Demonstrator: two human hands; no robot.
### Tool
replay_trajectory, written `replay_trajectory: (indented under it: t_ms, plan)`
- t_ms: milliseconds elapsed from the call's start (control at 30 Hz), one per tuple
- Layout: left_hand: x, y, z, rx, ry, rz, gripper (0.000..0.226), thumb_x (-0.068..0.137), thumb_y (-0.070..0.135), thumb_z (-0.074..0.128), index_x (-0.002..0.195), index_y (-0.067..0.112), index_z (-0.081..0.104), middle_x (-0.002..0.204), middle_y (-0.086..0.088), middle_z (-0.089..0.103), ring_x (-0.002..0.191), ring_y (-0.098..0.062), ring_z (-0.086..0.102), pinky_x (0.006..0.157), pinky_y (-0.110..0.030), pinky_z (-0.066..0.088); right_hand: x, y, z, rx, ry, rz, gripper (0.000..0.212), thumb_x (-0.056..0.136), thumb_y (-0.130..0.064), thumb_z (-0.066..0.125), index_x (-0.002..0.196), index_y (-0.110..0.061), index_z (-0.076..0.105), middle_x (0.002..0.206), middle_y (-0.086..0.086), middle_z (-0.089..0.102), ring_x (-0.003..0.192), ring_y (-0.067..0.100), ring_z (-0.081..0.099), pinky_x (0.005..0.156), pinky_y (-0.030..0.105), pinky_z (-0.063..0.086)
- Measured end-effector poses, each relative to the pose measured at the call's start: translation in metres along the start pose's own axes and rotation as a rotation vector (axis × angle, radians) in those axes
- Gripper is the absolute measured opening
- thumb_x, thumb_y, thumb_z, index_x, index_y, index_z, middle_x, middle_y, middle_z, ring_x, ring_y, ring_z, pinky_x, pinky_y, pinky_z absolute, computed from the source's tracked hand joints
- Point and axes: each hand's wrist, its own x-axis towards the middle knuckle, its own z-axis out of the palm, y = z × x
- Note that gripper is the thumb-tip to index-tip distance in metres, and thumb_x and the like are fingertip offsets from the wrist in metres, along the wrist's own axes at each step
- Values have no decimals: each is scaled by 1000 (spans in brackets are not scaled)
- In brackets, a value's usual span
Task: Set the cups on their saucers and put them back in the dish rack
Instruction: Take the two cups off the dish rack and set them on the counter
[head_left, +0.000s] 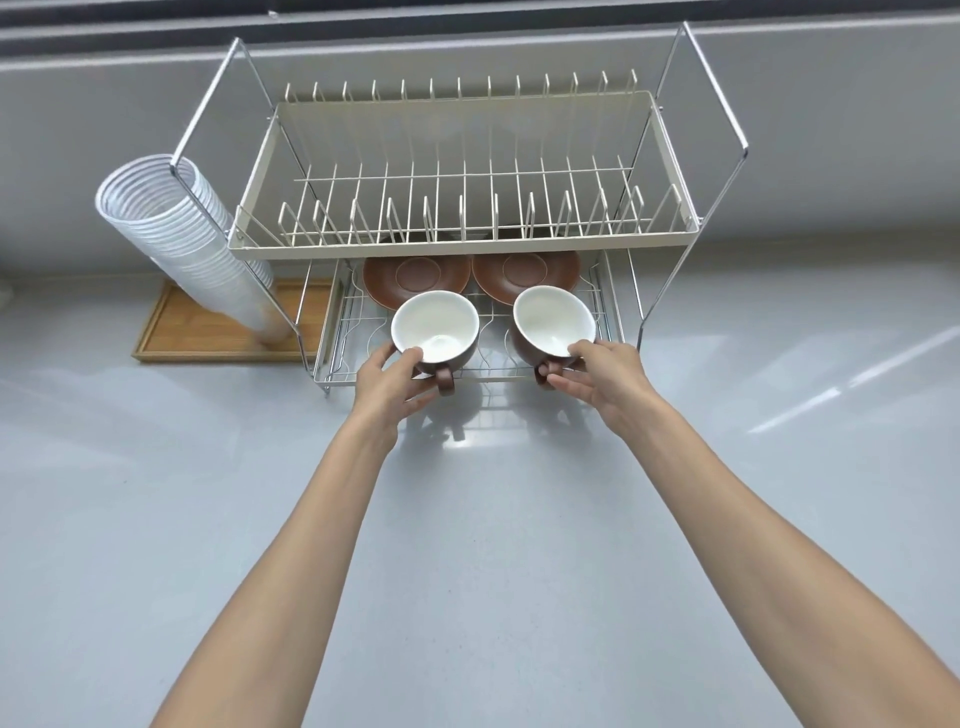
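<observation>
Cups (435, 326) gripped, one in each hand (387, 382).

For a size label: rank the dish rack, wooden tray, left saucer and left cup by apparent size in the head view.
1. dish rack
2. wooden tray
3. left saucer, partly hidden
4. left cup, nearer the camera, so the order of 3 and 4 is unsure

A kitchen or pantry counter: a two-tier dish rack (467, 244) stands on a pale grey worktop (467, 519) against a grey wall, with brown saucers (415, 278) on its lower shelf and stacked disposable cups (176, 234) on a wooden tray (171, 338) beside it.
</observation>
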Motion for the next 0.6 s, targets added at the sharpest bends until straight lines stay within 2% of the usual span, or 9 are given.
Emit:
replay_trajectory:
  t_ms: [100, 233, 300, 433, 500, 600]
  plan:
    - [1, -1, 3, -10, 32, 5, 45, 95, 14, 56, 140, 14, 54, 90, -3, 66, 57, -8, 73, 55, -20, 58, 1, 1, 1, 18, 29, -13, 21, 92, 4, 49, 112, 8, 55, 73, 19, 67, 64, 27, 73, 55, 25, 61]
    - [0, 1, 7, -23, 84, 7, 45, 94, 12, 54, 138, 11, 56, 87, -3, 63, 50, -7, 71, 54, -18, 59, -3, 1, 3, 27, 63, -34, 19, 89, 5, 49, 106, 8, 58, 70, 20, 66, 57, 26, 72, 52, 23, 60]
    - [-3, 0, 7, -19, 109, 18, 44, 93, 11, 53, 137, 11, 58, 86, -2, 63, 49, -7, 69, 51, -17, 57, -7, 1, 3, 23, 73, -51, 17, 89, 5, 49, 101, 6, 60, 75, 20, 67, 56, 24, 72, 50, 23, 59]
    - [-17, 0, 5, -45, 125, 42, 45, 90, 10, 54, 134, 17, 61, 86, 0, 65, 62, -15, 71, 50, -17, 55, -19, 2, -3, 12, 68, -90, 12, 85, 3, 50, 89, 0, 61, 83, 20, 68, 61, 27, 73, 51, 23, 57]
    - [-26, -2, 3, -46, 125, 59, 45, 90, 10, 54, 134, 17, 61, 89, -1, 66, 68, -19, 73, 49, -17, 54, -27, 6, -8, 9, 59, -109, 13, 84, 3, 51, 90, 1, 61, 80, 20, 67, 59, 27, 73, 50, 23, 56]
    - [-39, -9, 0, -29, 118, 70, 47, 90, 11, 55, 136, 15, 59, 96, -4, 65, 72, -22, 73, 48, -17, 52, -38, 16, -19, -9, 55, -129, 18, 83, 3, 51, 96, 3, 63, 86, 21, 65, 64, 32, 73, 51, 24, 56]
